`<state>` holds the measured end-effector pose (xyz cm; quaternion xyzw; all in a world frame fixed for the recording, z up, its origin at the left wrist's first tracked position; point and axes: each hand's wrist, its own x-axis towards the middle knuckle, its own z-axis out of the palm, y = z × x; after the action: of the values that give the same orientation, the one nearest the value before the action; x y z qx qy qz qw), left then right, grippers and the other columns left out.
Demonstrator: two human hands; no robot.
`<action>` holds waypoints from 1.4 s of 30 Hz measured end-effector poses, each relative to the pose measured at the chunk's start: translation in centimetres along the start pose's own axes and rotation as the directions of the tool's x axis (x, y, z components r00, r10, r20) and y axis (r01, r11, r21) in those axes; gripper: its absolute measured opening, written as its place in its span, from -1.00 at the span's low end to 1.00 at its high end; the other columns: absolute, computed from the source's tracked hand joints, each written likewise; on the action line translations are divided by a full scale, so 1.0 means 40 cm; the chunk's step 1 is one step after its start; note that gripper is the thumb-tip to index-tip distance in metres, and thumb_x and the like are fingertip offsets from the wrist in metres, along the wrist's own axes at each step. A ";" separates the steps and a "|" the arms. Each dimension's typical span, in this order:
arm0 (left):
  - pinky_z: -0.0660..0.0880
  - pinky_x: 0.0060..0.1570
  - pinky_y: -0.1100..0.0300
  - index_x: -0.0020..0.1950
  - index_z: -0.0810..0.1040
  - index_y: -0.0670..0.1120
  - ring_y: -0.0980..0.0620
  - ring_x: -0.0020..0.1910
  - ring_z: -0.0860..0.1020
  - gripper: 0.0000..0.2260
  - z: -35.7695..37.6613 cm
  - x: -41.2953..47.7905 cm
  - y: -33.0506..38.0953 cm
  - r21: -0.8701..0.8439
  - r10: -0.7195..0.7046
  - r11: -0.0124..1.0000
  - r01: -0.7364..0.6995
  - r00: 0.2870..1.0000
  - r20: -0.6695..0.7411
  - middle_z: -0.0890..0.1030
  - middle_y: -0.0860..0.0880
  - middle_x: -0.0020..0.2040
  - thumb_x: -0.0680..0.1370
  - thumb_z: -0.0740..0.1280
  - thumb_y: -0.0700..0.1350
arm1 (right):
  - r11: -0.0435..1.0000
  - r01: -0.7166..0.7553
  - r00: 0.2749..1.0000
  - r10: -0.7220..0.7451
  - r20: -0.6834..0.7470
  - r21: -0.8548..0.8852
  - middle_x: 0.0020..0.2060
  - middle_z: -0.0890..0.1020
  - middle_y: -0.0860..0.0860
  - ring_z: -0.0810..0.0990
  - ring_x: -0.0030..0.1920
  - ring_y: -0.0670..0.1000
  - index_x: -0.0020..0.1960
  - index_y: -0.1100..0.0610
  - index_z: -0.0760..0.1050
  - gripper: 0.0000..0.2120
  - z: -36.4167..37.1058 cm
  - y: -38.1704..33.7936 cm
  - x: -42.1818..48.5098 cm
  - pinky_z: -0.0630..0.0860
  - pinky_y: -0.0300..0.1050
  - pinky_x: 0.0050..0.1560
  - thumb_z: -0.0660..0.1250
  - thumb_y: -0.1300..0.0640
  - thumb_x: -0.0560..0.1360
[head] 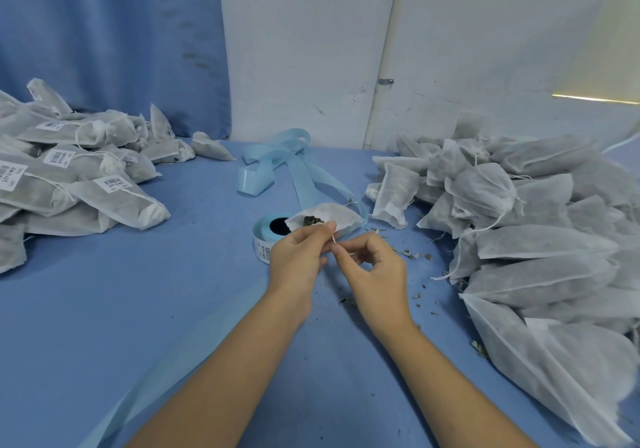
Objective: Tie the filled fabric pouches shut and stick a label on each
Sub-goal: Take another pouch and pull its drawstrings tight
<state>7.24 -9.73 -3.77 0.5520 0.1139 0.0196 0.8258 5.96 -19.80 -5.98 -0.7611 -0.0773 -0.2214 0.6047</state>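
Broadly, the blue surface (138, 309) carries two heaps. The unlabelled pile (519, 226) of filled pouches lies on the right and the labelled pile (69, 177) on the left, well apart. Between them at the back trails a loose pale-blue backing strip (277, 160), and nearer sits the label roll (260, 232).

The pouch in hand (329, 217) is held just above and beside that roll. Its mouth is not yet drawn shut, and dark dried herb shows inside. The left grip (298, 257) pinches the hem at the mouth. The right grip (377, 267) is closed, thumb and forefinger nipped on the thin white drawstring (333, 240) close to the hem.

The pouch looks light and limp. It is a thin, gauzy non-woven fabric that would crumple rather than resist, with loose fill that shifts and spills if the mouth is tipped. The herb crumbs (408, 253) scattered on the surface suggest as much.

I would hold it at the gathered hem, mouth kept up, and pull the string steadily, since cloth this thin could probably tear at the channel. The flat belly of the pouch seems the better place for a label than the puckered neck.

Each label on the left pile is white with a barcode and a short printed line beneath. The characters lie turned away from the camera and I cannot read them with confidence, nor those on the roll's free label. No brand is visible.
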 end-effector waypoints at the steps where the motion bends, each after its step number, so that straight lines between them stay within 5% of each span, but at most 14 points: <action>1: 0.51 -0.10 0.29 -0.17 0.60 -0.06 0.19 -0.28 0.59 -0.94 0.001 0.000 0.002 -0.014 0.003 1.000 -0.003 1.000 -0.006 0.69 0.04 -0.19 0.50 0.41 -0.12 | 1.000 -0.007 1.000 0.007 0.016 -0.003 -0.30 0.64 -0.03 0.52 -0.29 -0.12 -0.22 0.15 0.59 -0.91 0.001 -0.001 0.000 0.45 -0.34 -0.18 0.44 0.25 0.46; 7: 0.39 -0.24 0.31 -0.23 0.63 0.01 0.23 -0.38 0.45 -0.91 -0.002 -0.004 0.012 0.088 0.071 0.994 -0.065 0.996 -0.060 0.68 0.12 -0.22 0.47 0.44 -0.05 | 0.995 -0.095 0.993 0.093 0.066 0.028 -0.55 0.38 -0.15 0.31 -0.46 -0.16 -0.40 0.08 0.37 -0.68 -0.005 -0.002 0.006 0.30 -0.32 -0.38 0.37 0.35 0.42; 14: 0.28 -0.56 0.42 -0.18 0.60 -0.08 0.23 -0.58 0.39 -0.90 -0.005 -0.003 0.035 0.050 0.078 0.996 -0.076 0.996 -0.031 0.69 0.07 -0.31 0.52 0.40 -0.11 | 0.994 -0.090 0.972 0.076 0.221 0.054 -0.55 0.27 -0.08 0.21 -0.44 -0.10 -0.52 0.00 0.22 -0.77 0.002 -0.011 0.002 0.18 -0.21 -0.40 0.19 0.22 0.21; 22: 0.24 -0.61 0.38 -0.17 0.52 -0.15 0.17 -0.61 0.35 -0.89 -0.009 0.002 0.041 -0.112 -0.004 0.994 0.008 0.999 0.031 0.57 0.01 -0.46 0.56 0.34 -0.19 | 0.997 -0.057 0.956 0.070 0.286 -0.053 -0.54 0.25 -0.11 0.19 -0.42 -0.08 -0.48 0.01 0.18 -0.78 0.010 0.005 -0.006 0.17 -0.14 -0.38 0.17 0.20 0.25; 25: 0.31 -0.59 0.36 -0.13 0.51 -0.15 0.14 -0.58 0.42 -0.91 -0.010 0.006 0.040 -0.178 -0.030 0.983 0.042 0.997 0.071 0.51 -0.02 -0.44 0.57 0.31 -0.24 | 0.944 0.058 0.972 0.020 0.235 -0.323 -0.39 0.37 -0.15 0.32 -0.30 -0.09 -0.36 0.03 0.30 -0.81 0.014 0.017 -0.008 0.32 -0.10 -0.26 0.25 0.18 0.38; 28: 0.47 -0.46 0.31 -0.01 0.53 -0.12 0.08 -0.48 0.54 -0.89 -0.009 0.005 0.032 -0.200 -0.007 0.979 0.035 0.990 0.138 0.54 -0.04 -0.46 0.57 0.26 -0.29 | 0.876 0.068 0.990 0.000 0.142 -0.477 0.07 0.34 -0.19 0.28 0.08 -0.14 -0.01 0.04 0.52 -0.90 0.019 0.027 0.001 0.31 -0.17 0.14 0.30 0.14 0.48; 30: 0.50 -0.38 0.27 0.05 0.53 -0.09 0.08 -0.46 0.53 -0.84 -0.006 0.006 0.024 -0.176 0.021 0.984 0.012 0.982 0.186 0.52 -0.02 -0.47 0.58 0.22 -0.31 | 0.904 -0.001 0.998 0.027 0.054 -0.428 0.17 0.30 -0.17 0.17 0.15 -0.18 0.14 0.01 0.52 -0.76 0.016 0.032 0.006 0.21 -0.23 0.25 0.30 0.15 0.48; 34: 0.37 -0.32 0.23 0.05 0.52 0.00 0.10 -0.50 0.39 -0.75 -0.001 0.007 0.007 0.059 0.147 0.985 -0.163 0.965 0.216 0.40 0.04 -0.52 0.58 0.17 -0.33 | 0.986 -0.087 0.995 0.078 -0.066 -0.145 0.01 0.52 -0.22 0.35 0.16 -0.10 -0.01 -0.09 0.55 -0.71 0.005 0.022 0.006 0.26 -0.44 0.14 0.25 0.29 0.50; 38: 0.34 -0.43 0.29 0.05 0.49 0.09 0.11 -0.46 0.35 -0.71 0.007 -0.004 -0.027 0.273 0.236 0.911 -0.309 0.934 0.267 0.41 0.11 -0.50 0.59 0.17 -0.31 | 0.984 -0.160 0.985 0.164 -0.049 0.078 -0.11 0.67 0.01 0.55 0.10 0.11 -0.16 0.02 0.63 -0.82 0.006 0.021 0.017 0.47 0.02 0.16 0.31 0.22 0.53; 42: 0.40 -0.41 0.28 0.15 0.46 0.12 0.18 -0.48 0.38 -0.68 0.006 -0.002 -0.046 0.360 0.252 0.864 -0.352 0.921 0.296 0.45 0.18 -0.51 0.59 0.14 -0.27 | 0.950 -0.207 0.975 0.219 -0.026 0.235 -0.27 0.68 -0.10 0.62 -0.16 -0.16 -0.15 0.09 0.63 -0.88 0.008 0.013 0.016 0.49 -0.33 -0.14 0.35 0.24 0.52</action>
<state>7.04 -10.69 -5.36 0.7207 -0.0733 0.0586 0.6869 6.82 -19.74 -6.23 -0.6835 -0.0043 -0.1640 0.7113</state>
